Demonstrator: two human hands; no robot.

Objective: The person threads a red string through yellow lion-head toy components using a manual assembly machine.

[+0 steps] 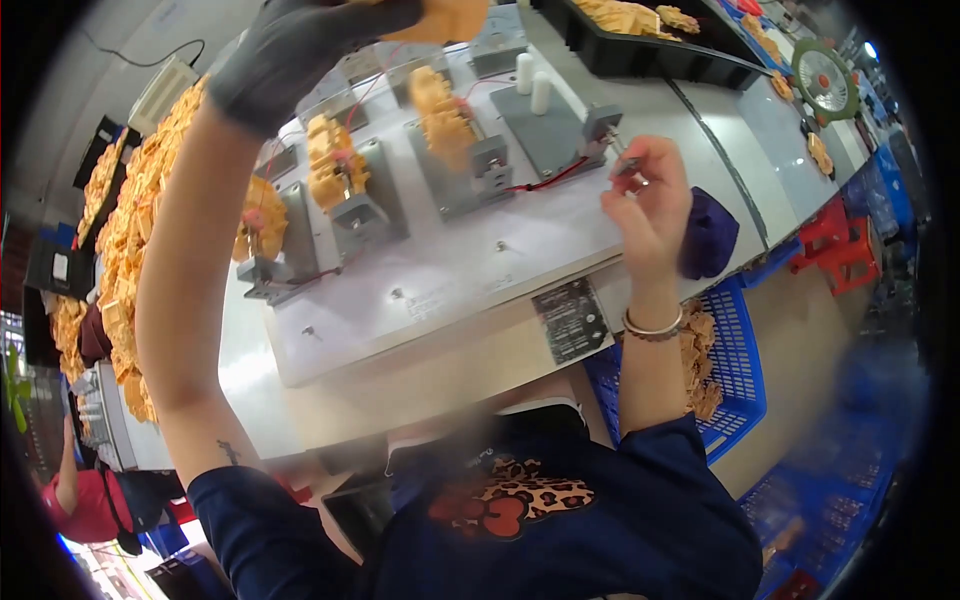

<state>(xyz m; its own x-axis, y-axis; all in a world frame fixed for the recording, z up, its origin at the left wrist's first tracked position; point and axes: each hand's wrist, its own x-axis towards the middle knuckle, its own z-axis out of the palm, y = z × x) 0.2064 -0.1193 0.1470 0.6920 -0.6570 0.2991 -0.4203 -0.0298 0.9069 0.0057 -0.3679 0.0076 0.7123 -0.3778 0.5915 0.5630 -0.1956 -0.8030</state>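
At the top edge, my left hand in a dark grey glove grips an orange-tan moulded piece, partly cut off by the frame. My bare right hand pinches the small metal handle of the clamp on the rightmost grey fixture. Two white pegs stand on that fixture, with no moulded piece on it. To its left, similar fixtures hold orange-tan pieces, one in the middle, another beside it and a third farther left. Thin red wires run among them.
Orange-tan pieces are heaped at the left. A black tray with more stands at the far right. Beside my right wrist lies a dark purple object; below is a blue basket. A green fan stands far right.
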